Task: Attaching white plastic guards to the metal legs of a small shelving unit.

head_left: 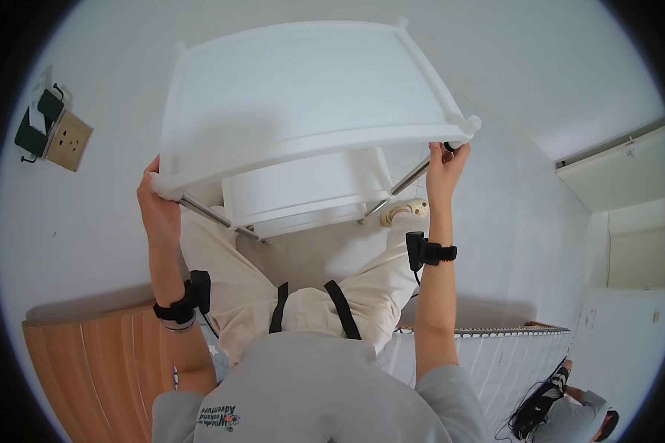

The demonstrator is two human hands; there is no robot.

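A white plastic storage rack with metal poles stands in front of me. Its wide top tray point(310, 88) fills the upper middle of the view, and a lower white tray point(303, 188) shows below it. My left hand point(161, 210) is closed around the tray's near left corner, where a metal pole point(203, 210) meets it. At the near right corner, my right hand point(445, 170) has its fingers closed on the corner and the top of another metal pole point(412, 176). A black piece shows beside those fingers. The trays hide the rack's far side.
At the left are a tan socket panel point(69, 140) and a dark green box point(37, 124). Wooden slatted boards point(96, 362) and a striped surface point(488, 362) lie behind me. Another person point(573, 417) is at the lower right, below white cabinets point(624, 325). My shoe point(414, 212) is beside the rack.
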